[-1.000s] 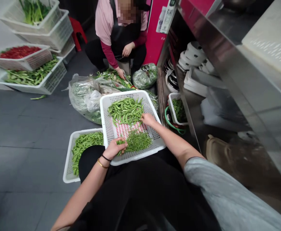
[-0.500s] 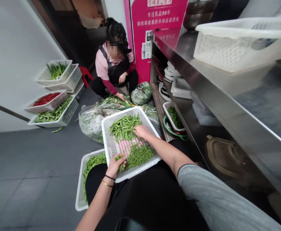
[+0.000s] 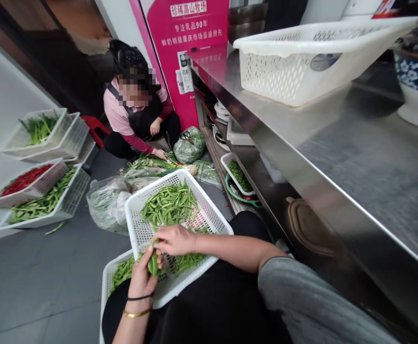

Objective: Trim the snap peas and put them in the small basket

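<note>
A white perforated basket (image 3: 209, 217) rests on my lap, with a pile of green pea pods (image 3: 167, 205) at its far side and a heap of thin green trimmings (image 3: 189, 260) near me. My left hand (image 3: 142, 277) is closed around a few pods (image 3: 153, 263) at the basket's near rim. My right hand (image 3: 175, 240) has come back across the basket and pinches the top end of the same pods. A second white basket (image 3: 106, 279) with pods lies on the floor to my left.
A person in a pink top (image 3: 133, 119) crouches opposite, one hand on greens on the floor. Bags of greens (image 3: 104, 200) lie between us. Stacked baskets of vegetables (image 3: 40, 191) stand at the left wall. A steel counter (image 3: 302, 134) with a white basket (image 3: 302, 57) runs on the right.
My right hand left the pod pile and came back to meet my left hand at the pods. The camera tilted up, so more of the counter and the crouching person shows.
</note>
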Demonstrator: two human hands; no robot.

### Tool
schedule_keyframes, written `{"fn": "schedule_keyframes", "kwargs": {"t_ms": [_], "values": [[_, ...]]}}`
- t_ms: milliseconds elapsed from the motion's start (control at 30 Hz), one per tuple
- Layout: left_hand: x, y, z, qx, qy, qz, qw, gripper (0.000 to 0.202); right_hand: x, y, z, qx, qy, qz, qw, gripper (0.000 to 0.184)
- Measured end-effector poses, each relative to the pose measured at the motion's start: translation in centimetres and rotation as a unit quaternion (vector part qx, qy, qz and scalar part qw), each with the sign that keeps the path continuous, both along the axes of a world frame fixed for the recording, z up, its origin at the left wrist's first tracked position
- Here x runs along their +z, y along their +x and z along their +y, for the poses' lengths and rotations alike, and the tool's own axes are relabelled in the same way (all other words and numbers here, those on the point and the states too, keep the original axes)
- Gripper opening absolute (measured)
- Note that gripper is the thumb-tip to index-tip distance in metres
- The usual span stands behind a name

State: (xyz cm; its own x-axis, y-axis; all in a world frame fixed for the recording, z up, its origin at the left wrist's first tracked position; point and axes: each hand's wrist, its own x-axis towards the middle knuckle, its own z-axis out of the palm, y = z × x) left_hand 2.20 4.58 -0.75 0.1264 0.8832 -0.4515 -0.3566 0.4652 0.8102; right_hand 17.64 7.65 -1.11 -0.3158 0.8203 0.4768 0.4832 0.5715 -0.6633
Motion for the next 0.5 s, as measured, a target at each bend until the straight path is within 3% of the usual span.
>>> {"fn": "schedule_keyframes", "kwargs": {"t_ms": [167,267,367,500], "values": [[0.5,-0.2,0.1,0.005,0.018,-0.007,1.0,0.03,-0.5,-0.8,-2.4,0.04,0.049,-0.017,0.998,0.017],[0.9,-0.5,-0.3,0.011,0.001,0.009,1.0,0.028,-0.5,0.0,-3.6,0.127,0.072,-0.068,0.987,0.02],[1.1,-1.4,-0.6,-0.009,0.026,0.018,0.999,0.029,-0.2,1.2,-3.9,0.199,0.027,-0.045,0.979,0.026],[1.7,-2.3,-1.6,-0.049,0.047,0.011,0.998,0.026,1.2,2.1,-3.3,0.075,-0.139,0.085,0.984,0.028]]}}
